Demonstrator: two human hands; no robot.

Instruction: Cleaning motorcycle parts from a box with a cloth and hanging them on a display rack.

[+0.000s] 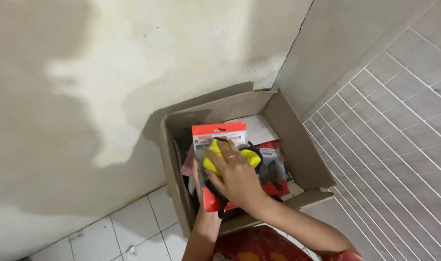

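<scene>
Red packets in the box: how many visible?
2. One red packet upright under the hands, holding a yellow part; a second red packet lies to its right. More may be hidden in the box.

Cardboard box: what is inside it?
Inside the cardboard box: a red-topped packet holding a yellow part, more red packets and a white sheet. Both hands cover whatever lies deeper.

right hand [237,176] presses a yellow cloth [230,157] on a red packet [219,140], left hand [197,176] gripping the packet's left edge, over the box [302,150] in the wall corner.
</scene>
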